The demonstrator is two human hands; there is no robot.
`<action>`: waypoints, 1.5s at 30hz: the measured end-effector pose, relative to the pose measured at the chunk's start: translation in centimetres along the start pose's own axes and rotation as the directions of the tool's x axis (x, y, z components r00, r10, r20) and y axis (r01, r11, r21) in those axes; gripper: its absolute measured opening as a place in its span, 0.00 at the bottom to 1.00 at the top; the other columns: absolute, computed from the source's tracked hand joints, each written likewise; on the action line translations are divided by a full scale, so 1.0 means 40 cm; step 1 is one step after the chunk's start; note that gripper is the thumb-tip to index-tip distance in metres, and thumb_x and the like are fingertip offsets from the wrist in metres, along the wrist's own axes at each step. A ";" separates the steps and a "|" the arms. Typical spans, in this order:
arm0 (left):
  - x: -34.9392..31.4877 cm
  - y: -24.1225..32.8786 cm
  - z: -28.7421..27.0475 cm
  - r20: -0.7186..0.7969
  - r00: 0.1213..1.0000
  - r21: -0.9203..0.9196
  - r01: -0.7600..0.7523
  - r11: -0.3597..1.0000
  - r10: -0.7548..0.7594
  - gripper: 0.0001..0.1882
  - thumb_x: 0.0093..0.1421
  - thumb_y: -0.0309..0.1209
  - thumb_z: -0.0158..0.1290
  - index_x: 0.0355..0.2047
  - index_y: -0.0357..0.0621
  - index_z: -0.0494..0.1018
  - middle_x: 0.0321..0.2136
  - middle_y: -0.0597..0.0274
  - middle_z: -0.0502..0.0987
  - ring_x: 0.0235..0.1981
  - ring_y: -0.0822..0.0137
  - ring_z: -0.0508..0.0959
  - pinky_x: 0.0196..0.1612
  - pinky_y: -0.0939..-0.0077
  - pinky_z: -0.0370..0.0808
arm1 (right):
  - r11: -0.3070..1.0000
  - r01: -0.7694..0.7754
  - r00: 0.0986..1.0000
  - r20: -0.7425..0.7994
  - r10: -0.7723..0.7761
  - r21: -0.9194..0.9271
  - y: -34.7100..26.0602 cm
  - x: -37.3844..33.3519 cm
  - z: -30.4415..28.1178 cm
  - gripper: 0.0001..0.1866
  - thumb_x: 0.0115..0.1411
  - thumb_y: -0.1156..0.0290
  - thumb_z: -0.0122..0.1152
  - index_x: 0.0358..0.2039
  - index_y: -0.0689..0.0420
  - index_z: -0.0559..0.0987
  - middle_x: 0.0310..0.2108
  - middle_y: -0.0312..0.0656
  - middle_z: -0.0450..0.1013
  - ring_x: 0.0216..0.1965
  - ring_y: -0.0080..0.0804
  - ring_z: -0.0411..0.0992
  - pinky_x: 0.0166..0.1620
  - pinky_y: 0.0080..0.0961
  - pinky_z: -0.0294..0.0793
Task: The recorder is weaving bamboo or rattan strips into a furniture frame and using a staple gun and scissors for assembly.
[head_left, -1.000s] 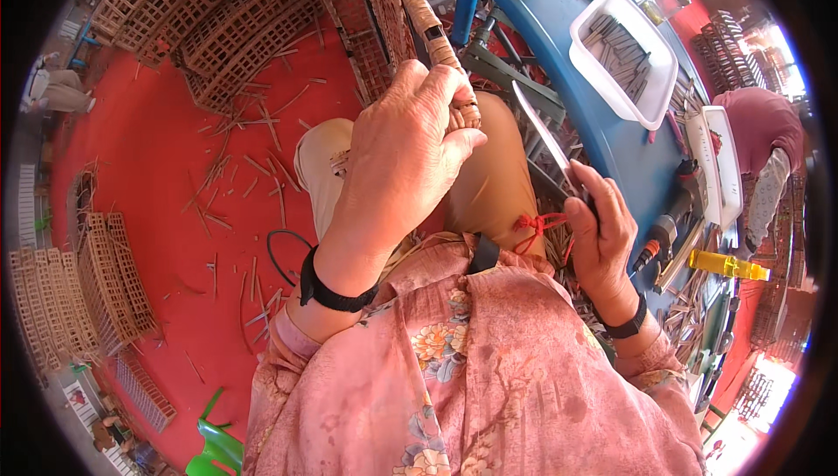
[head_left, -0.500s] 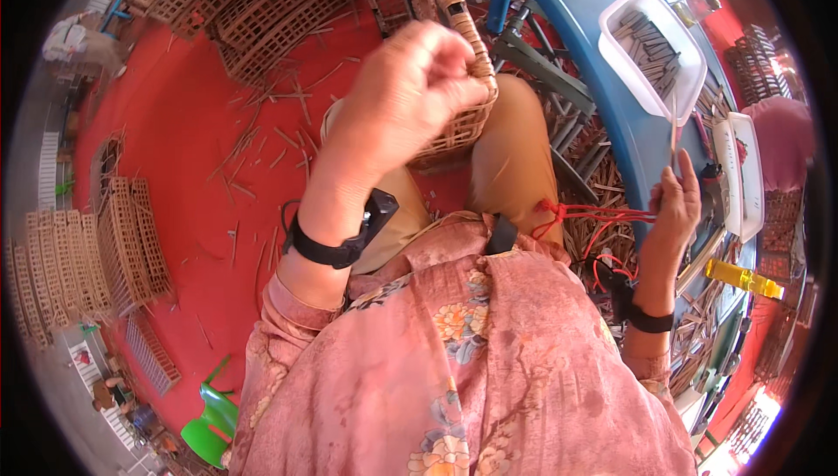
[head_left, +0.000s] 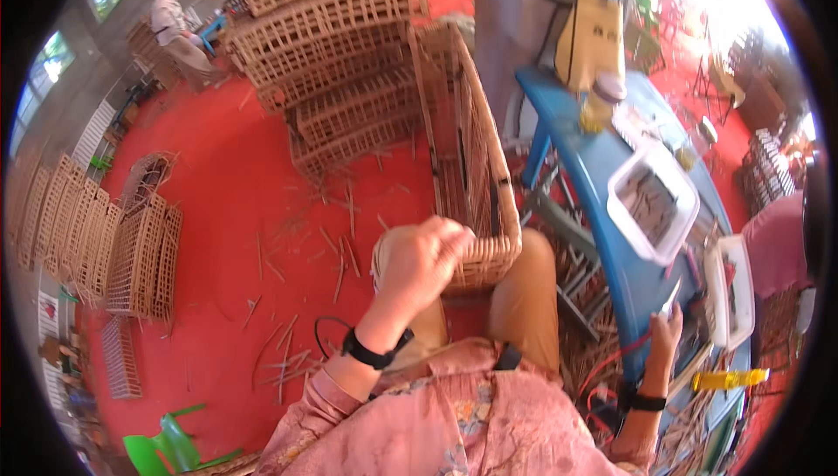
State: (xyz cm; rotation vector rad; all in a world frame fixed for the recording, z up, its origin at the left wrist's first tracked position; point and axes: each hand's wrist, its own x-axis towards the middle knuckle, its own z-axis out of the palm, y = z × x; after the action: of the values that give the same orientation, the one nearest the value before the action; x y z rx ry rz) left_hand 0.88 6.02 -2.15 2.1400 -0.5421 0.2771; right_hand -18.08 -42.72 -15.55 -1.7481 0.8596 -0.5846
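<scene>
A long wicker basket [head_left: 496, 162] stands between my knees, its wrapped rim running away from me. At its near left corner is my left hand [head_left: 421, 265], fingers curled in and slightly blurred. The fingertips meet the rim, but anything between them is hidden. Beside the blue table, my right hand [head_left: 665, 333] is closed around a small knife [head_left: 671, 298] with its pointed blade upward. A red cord [head_left: 615, 355] runs close to that hand. Farther along the table sits a white tub [head_left: 618, 199] with dark, thin pieces inside.
The blue table [head_left: 602, 233] carries a yellow bag [head_left: 595, 44], a jar [head_left: 599, 105], a white tray [head_left: 745, 319] and a yellow bottle [head_left: 730, 380]. Woven racks [head_left: 327, 39] stand ahead. Cane scraps [head_left: 339, 271] litter the red floor. A green chair [head_left: 166, 450] is lower left.
The view has tilted upward, showing more of the room and basket. My left hand has come down to the basket's near rim. My right hand still holds the knife by the table.
</scene>
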 end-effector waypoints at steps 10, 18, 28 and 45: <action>-0.002 0.023 0.026 -0.179 0.934 0.358 -0.230 0.905 0.308 0.20 0.61 0.43 0.61 0.17 0.44 0.74 0.15 0.61 0.71 0.17 0.59 0.74 0.24 0.63 0.70 | 0.804 0.105 0.966 -0.131 -0.222 -0.586 -0.143 -0.130 0.036 0.45 0.49 0.74 0.66 0.68 0.66 0.60 0.63 0.57 0.62 0.69 0.50 0.56 0.70 0.39 0.53; 0.021 -0.021 -0.003 0.035 0.983 -0.398 0.182 0.899 -0.183 0.26 0.71 0.53 0.44 0.39 0.43 0.80 0.31 0.66 0.80 0.33 0.71 0.77 0.39 0.72 0.73 | 0.928 0.371 0.914 0.166 -0.370 0.024 -0.461 -0.336 0.256 0.38 0.59 0.78 0.63 0.69 0.57 0.62 0.61 0.47 0.66 0.57 0.34 0.68 0.57 0.29 0.71; -0.123 -0.120 0.038 0.066 0.973 -0.698 0.203 0.687 -0.221 0.42 0.71 0.65 0.29 0.58 0.38 0.68 0.52 0.59 0.73 0.57 0.64 0.69 0.65 0.65 0.58 | 0.930 0.356 0.709 0.623 -0.331 0.090 -0.373 -0.347 0.577 0.31 0.59 0.80 0.60 0.64 0.62 0.66 0.58 0.50 0.69 0.58 0.37 0.70 0.54 0.30 0.75; -0.064 -0.045 0.070 -0.152 0.780 -0.895 0.152 0.419 -0.607 0.31 0.68 0.60 0.47 0.35 0.40 0.71 0.25 0.63 0.70 0.24 0.70 0.70 0.31 0.74 0.69 | 0.858 0.492 0.576 0.685 -0.446 0.144 -0.390 -0.378 0.659 0.43 0.50 0.76 0.67 0.65 0.60 0.58 0.58 0.61 0.62 0.60 0.61 0.64 0.61 0.44 0.66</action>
State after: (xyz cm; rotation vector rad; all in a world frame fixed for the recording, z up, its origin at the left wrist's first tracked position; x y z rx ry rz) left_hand -0.52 5.35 -6.05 1.0687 0.1583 0.1745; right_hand -3.89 -12.32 -9.11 -2.0472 -0.1562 -0.1663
